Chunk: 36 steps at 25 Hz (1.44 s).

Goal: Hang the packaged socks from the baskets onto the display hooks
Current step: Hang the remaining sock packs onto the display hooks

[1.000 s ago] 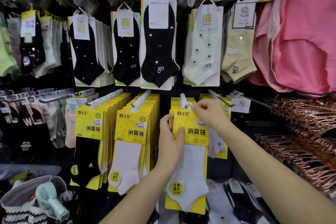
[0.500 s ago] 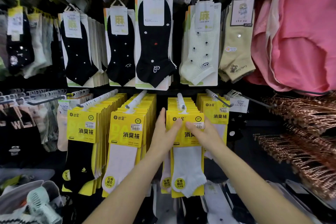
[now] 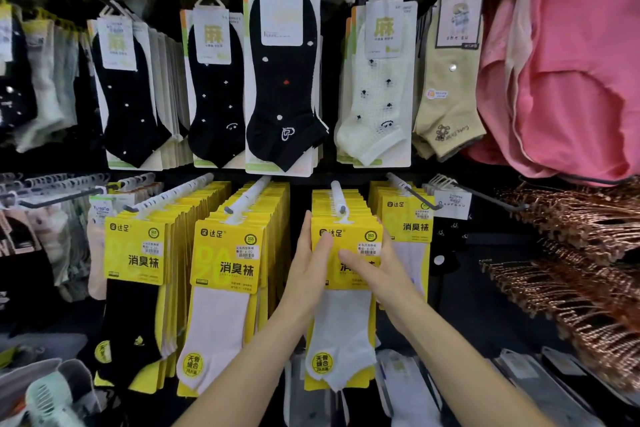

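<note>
A yellow-carded pack of white socks (image 3: 349,239) hangs at the front of a full row on the white display hook (image 3: 337,199), centre of the lower rail. My left hand (image 3: 306,270) holds the pack's left edge, fingers straight up along the side and thumb on the card front. My right hand (image 3: 379,270) grips the right edge, thumb lying across the front and fingers behind. The white sock (image 3: 341,329) dangles below both hands. No basket is plainly visible.
Matching yellow packs fill the hooks to the left (image 3: 227,253) and right (image 3: 408,222); black-sock packs (image 3: 133,253) hang further left. Above hang rows of black and cream socks (image 3: 282,80). Pink garments (image 3: 571,62) and copper hangers (image 3: 571,270) crowd the right. A mint fan (image 3: 52,399) lies bottom left.
The pack has slid back along the hook against the row. My right hand dropped from the hook tip to the card's right edge, and my left hand rose to its left edge.
</note>
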Each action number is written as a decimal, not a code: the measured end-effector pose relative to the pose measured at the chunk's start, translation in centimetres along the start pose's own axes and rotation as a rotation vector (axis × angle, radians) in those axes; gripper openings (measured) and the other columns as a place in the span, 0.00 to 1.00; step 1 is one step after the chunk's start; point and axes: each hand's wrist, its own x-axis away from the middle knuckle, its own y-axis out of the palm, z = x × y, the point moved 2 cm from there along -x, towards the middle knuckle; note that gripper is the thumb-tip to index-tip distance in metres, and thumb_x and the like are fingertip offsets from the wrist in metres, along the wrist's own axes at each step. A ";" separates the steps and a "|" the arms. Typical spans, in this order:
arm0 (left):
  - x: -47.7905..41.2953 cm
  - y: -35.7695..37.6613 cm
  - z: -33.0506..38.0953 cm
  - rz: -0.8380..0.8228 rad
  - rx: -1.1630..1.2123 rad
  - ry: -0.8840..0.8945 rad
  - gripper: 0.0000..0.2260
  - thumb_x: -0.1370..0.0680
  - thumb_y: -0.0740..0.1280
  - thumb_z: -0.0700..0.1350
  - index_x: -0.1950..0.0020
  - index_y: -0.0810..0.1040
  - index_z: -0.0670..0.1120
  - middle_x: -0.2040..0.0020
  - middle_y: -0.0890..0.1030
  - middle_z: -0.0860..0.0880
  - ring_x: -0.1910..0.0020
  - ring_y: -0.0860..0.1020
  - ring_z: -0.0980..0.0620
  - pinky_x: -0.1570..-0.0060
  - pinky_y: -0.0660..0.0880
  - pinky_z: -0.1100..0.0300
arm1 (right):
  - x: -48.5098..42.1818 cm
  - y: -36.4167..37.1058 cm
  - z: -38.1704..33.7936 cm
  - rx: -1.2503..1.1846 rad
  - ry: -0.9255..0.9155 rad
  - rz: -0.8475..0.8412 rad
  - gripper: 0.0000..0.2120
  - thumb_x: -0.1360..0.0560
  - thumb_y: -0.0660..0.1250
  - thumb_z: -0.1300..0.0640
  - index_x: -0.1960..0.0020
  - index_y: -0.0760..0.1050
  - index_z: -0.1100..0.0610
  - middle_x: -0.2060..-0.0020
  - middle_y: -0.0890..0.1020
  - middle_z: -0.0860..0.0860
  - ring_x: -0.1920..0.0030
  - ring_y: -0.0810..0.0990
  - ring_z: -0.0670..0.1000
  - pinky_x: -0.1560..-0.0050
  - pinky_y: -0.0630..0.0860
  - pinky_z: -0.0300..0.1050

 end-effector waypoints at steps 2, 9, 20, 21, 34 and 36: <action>-0.2 -0.1 0.1 -0.011 -0.004 -0.003 0.23 0.19 0.56 0.53 0.26 0.52 0.61 0.44 0.65 0.75 0.52 0.68 0.84 0.60 0.67 0.83 | -0.3 -0.4 -0.1 0.019 -0.003 -0.021 0.35 0.29 0.71 0.55 0.27 0.58 0.51 0.39 0.77 0.51 0.40 0.77 0.49 0.39 0.75 0.55; 0.7 -0.1 -0.9 -0.002 0.031 -0.040 0.23 0.21 0.54 0.57 0.25 0.60 0.55 0.30 0.70 0.54 0.33 0.70 0.58 0.33 0.68 0.56 | 0.3 0.0 1.7 0.048 -0.004 -0.021 0.34 0.34 0.75 0.50 0.32 0.65 0.52 0.43 0.80 0.50 0.41 0.79 0.51 0.41 0.76 0.53; -8.0 -0.2 2.4 0.002 0.237 -0.337 0.27 0.20 0.46 0.61 0.26 0.61 0.49 0.30 0.69 0.49 0.34 0.70 0.48 0.44 0.67 0.57 | -6.4 -2.1 -0.8 -0.060 0.265 0.014 0.31 0.24 0.42 0.33 0.25 0.55 0.46 0.27 0.63 0.44 0.28 0.63 0.49 0.27 0.57 0.53; -8.4 -0.1 2.4 -0.016 0.250 -0.348 0.27 0.20 0.45 0.61 0.26 0.60 0.49 0.29 0.68 0.46 0.36 0.72 0.47 0.48 0.70 0.57 | -6.8 -2.0 -0.8 -0.052 0.279 0.017 0.29 0.23 0.42 0.34 0.27 0.60 0.44 0.33 0.70 0.43 0.33 0.68 0.48 0.29 0.61 0.51; -11.2 0.3 1.3 -0.014 0.319 -0.320 0.23 0.17 0.44 0.54 0.26 0.59 0.44 0.29 0.67 0.44 0.50 0.75 0.55 0.72 0.71 0.72 | -10.9 -1.5 0.4 -0.060 0.240 0.045 0.26 0.18 0.41 0.45 0.23 0.51 0.53 0.24 0.55 0.51 0.26 0.59 0.51 0.27 0.57 0.47; -11.2 0.3 0.9 -0.046 0.324 -0.319 0.23 0.17 0.45 0.53 0.27 0.62 0.44 0.38 0.74 0.49 0.65 0.76 0.59 0.77 0.71 0.72 | -11.3 -1.2 0.6 -0.088 0.231 0.036 0.25 0.18 0.41 0.45 0.23 0.49 0.52 0.24 0.53 0.49 0.24 0.54 0.50 0.25 0.50 0.51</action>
